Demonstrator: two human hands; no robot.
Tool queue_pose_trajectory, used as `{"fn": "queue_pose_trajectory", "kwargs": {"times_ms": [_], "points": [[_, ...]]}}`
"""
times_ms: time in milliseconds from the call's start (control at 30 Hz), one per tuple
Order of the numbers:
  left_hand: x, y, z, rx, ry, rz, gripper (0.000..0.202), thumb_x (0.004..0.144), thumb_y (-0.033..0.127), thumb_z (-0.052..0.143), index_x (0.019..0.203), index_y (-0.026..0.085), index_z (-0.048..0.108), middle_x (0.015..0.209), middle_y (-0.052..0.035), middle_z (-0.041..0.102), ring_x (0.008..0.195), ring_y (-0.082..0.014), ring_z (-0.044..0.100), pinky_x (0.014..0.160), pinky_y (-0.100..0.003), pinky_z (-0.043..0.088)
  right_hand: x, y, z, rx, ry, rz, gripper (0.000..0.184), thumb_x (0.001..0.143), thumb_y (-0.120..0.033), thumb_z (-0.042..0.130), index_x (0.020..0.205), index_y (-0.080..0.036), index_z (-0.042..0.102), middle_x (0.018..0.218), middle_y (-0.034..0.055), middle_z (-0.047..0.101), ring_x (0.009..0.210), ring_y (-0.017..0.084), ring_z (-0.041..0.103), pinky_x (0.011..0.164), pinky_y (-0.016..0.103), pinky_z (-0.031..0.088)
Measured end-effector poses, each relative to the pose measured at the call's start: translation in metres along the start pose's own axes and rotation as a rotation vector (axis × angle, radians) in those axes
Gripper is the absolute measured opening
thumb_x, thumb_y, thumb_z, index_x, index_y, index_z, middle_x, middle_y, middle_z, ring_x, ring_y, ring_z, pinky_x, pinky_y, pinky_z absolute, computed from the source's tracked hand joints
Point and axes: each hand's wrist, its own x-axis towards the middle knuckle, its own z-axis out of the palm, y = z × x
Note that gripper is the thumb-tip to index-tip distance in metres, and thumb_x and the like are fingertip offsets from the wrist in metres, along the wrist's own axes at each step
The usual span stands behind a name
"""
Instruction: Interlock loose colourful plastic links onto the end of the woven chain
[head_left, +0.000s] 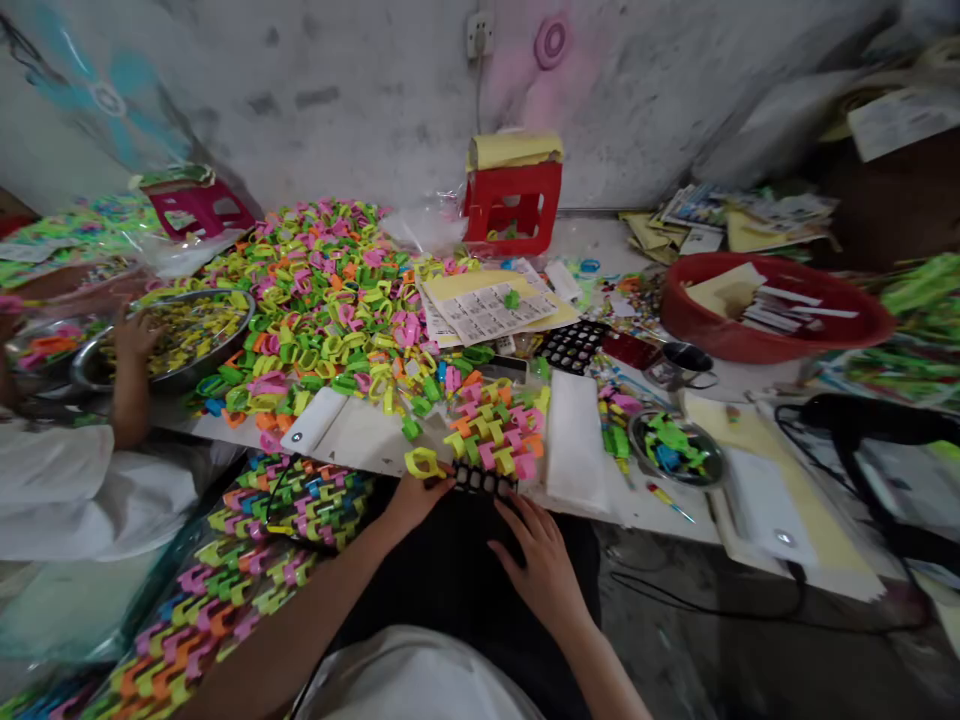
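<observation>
My left hand (412, 500) is closed at the near table edge, fingers on a yellow plastic clip (421, 463) beside a small black tray (484, 482). My right hand (540, 560) lies lower with fingers spread, over my dark lap just below that tray, holding nothing. Right behind the tray stands a neat block of interlocked coloured clips (495, 425). A big loose heap of yellow, green, pink and orange clips (315, 300) covers the table's left half.
Another person's hand (139, 335) reaches into a metal bowl (180, 340) at left. A red basin (772, 305), red stool (514, 205), sticker sheets (487, 305), a small metal dish (675, 450) and a bag of stacked clips (247, 560) surround me.
</observation>
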Motion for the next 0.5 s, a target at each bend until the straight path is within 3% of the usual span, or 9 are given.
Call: {"fn": "queue_pose_trajectory", "kwargs": {"times_ms": [167,300,400,500], "points": [[-0.005,0.003,0.005,0.152,0.044,0.056,0.021,0.080,0.034,0.061,0.092,0.017,0.065,0.091,-0.0064,0.067,0.086,-0.0217,0.062,0.085,-0.038,0.048,0.010,0.001,0.011,-0.032,-0.022,-0.026,0.046,0.087,-0.034,0.055,0.133,-0.025,0.050,0.137,0.0072,0.052,0.127,0.029,0.046,0.103,0.048,0.041],[-0.007,0.008,0.004,0.246,0.070,0.093,0.020,0.081,0.034,0.059,0.091,0.018,0.066,0.094,-0.0059,0.068,0.090,-0.0207,0.061,0.086,-0.034,0.047,0.011,0.000,0.014,-0.072,-0.004,-0.031,0.041,0.087,-0.032,0.056,0.128,-0.026,0.055,0.137,0.0070,0.052,0.124,0.029,0.048,0.100,0.048,0.043],[-0.004,0.008,-0.011,0.339,0.145,0.061,0.026,0.085,0.040,0.053,0.094,0.018,0.064,0.092,-0.0058,0.066,0.084,-0.0187,0.060,0.079,-0.030,0.047,0.012,0.003,0.016,-0.075,0.034,-0.053,0.036,0.088,-0.032,0.054,0.123,-0.029,0.058,0.133,0.0059,0.056,0.119,0.029,0.052,0.097,0.048,0.044],[0.002,0.007,-0.043,0.492,0.240,-0.034,0.032,0.087,0.044,0.048,0.095,0.017,0.062,0.085,-0.0051,0.065,0.076,-0.0178,0.058,0.071,-0.028,0.044,0.011,0.008,0.020,-0.070,0.075,-0.070,0.034,0.087,-0.034,0.054,0.121,-0.030,0.059,0.129,0.0056,0.059,0.114,0.029,0.055,0.094,0.049,0.045]]}}
